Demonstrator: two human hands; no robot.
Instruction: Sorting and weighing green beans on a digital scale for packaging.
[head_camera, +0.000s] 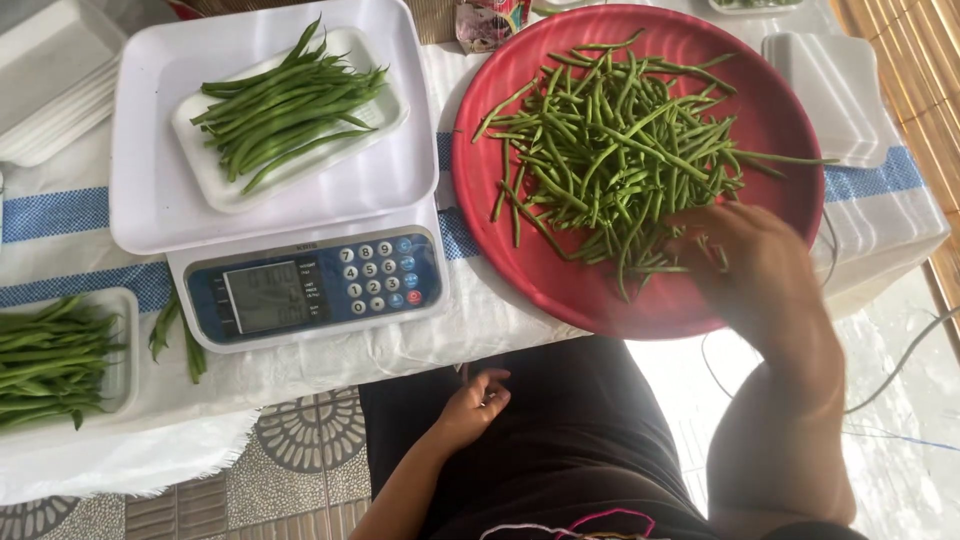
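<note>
Head view: the right hand reaches into the loose green beans on the round red tray, fingers curled down among the nearest pods; blur hides whether they have closed on any. Gathering well here probably means taking pods that lie parallel, so they lift without dragging the tangle. The tray's near rim sits just under the wrist, overhanging the table edge, so a downward press there could tip it. The left hand rests loosely curled and empty on the lap. Left of the grip, well apart, a foam tray of beans sits on the weighing scale, with open cloth between.
</note>
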